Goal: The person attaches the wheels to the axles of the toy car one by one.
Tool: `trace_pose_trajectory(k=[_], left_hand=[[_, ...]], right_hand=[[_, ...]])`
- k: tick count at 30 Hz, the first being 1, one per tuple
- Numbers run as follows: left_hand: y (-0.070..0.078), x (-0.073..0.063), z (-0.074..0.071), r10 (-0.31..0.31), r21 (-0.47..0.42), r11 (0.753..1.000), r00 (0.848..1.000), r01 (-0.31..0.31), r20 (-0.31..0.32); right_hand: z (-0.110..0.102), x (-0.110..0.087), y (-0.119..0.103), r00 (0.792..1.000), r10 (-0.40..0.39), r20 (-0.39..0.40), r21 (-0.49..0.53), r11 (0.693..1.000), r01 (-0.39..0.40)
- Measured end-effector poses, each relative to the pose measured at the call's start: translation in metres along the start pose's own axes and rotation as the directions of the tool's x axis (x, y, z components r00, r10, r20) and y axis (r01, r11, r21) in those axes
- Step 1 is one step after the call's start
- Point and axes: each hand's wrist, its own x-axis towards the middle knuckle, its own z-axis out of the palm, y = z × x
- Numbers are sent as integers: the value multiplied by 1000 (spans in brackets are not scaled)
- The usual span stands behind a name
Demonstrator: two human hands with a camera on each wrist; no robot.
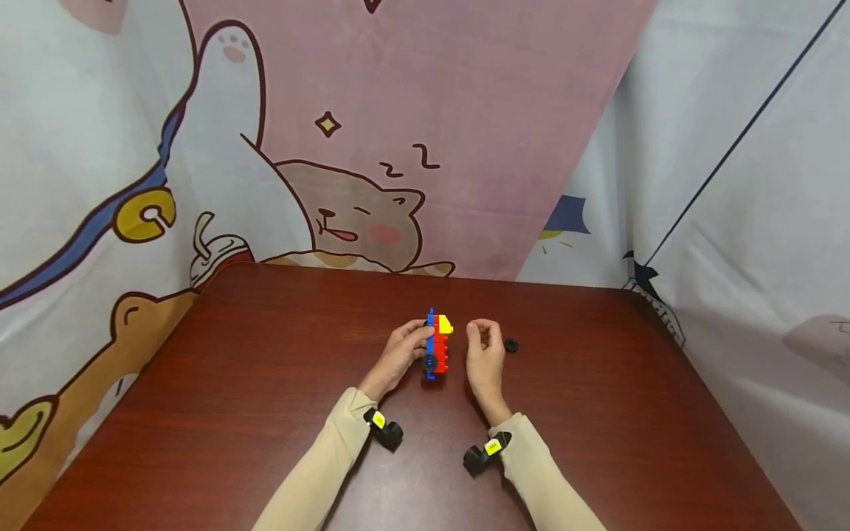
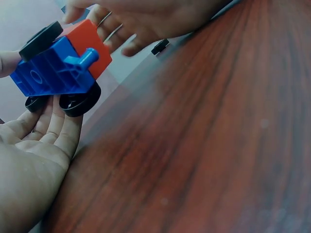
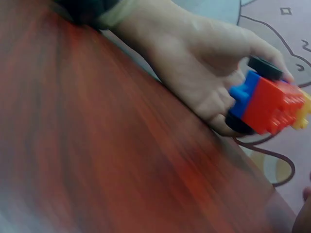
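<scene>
My left hand (image 1: 400, 355) holds a toy car of building blocks (image 1: 441, 345) just above the table, tipped on its side. The car has a blue chassis (image 2: 56, 68), red blocks (image 3: 272, 107), a yellow block (image 1: 444, 324) at its far end and black wheels (image 2: 80, 101). In the left wrist view the thumb presses from one side and the fingers support it from the other. My right hand (image 1: 485, 361) is a short way right of the car, fingers loosely bent, nothing visible in them. Beside it a loose black wheel (image 1: 510, 345) lies on the table.
The brown wooden table (image 1: 265, 442) stretches out around both hands. Behind it hangs a cloth with cartoon animals (image 1: 372, 214), and a white cloth (image 1: 744, 221) hangs at the right. Each wrist wears a small black camera (image 1: 392, 435).
</scene>
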Motion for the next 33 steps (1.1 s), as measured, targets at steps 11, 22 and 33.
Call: trace_pose_trajectory(k=[11, 22, 33], left_hand=[[-3, 0, 1, -2, 22, 1000, 1000, 2, 30], [3, 1, -1, -18, 1, 1000, 1000, 18, 7], [2, 1, 0, -23, -10, 1000, 1000, 24, 19]], right_hand=[[-42, 33, 58, 979, -112, -170, -92, 991, 98], [-75, 51, 69, 993, -17, -117, -323, 946, -22], [-75, 49, 70, 977, 145, 157, -598, 801, -22]])
